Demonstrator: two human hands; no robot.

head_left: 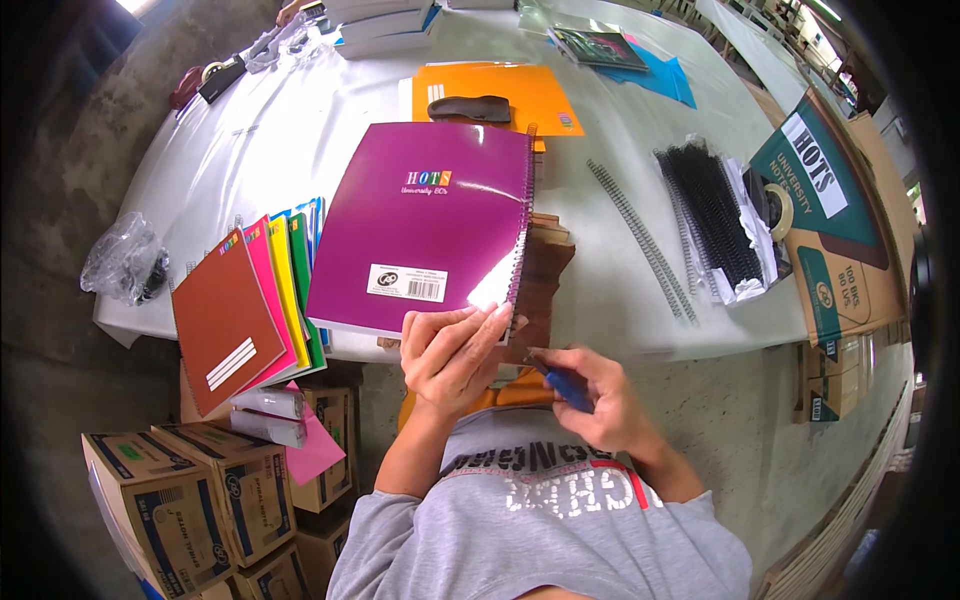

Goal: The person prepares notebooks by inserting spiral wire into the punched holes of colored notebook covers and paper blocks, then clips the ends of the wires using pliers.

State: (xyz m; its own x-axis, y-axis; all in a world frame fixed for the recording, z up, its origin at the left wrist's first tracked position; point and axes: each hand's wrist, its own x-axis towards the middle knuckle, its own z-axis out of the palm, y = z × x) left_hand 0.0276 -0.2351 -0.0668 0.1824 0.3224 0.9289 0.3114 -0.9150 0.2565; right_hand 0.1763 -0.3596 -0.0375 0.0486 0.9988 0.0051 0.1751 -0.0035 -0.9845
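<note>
From the head view we see our left hand [452, 352] with its fingers [440, 330] closed on the lower edge of a purple spiral notebook [425, 225], which tilts up over the near edge of the bench [600, 290]; our right hand [595, 395] is closed around a blue-handled tool [560, 385], just right of those fingers and below the notebook's wire spine. We judge the thin pinch at one edge could let the glossy cover slide, and the tool tip, so near the coil, might snag or bend it. Just above the left fingers sits a white rectangular barcode label [406, 283]. Left of them a fan of coloured notebooks [255, 300] overhangs the bench, and below those stand brown cartons [215, 500]. Far right of the right fingers lie black binding coils [715, 215] and a green-and-brown carton [840, 230] with a white slanted label.
</note>
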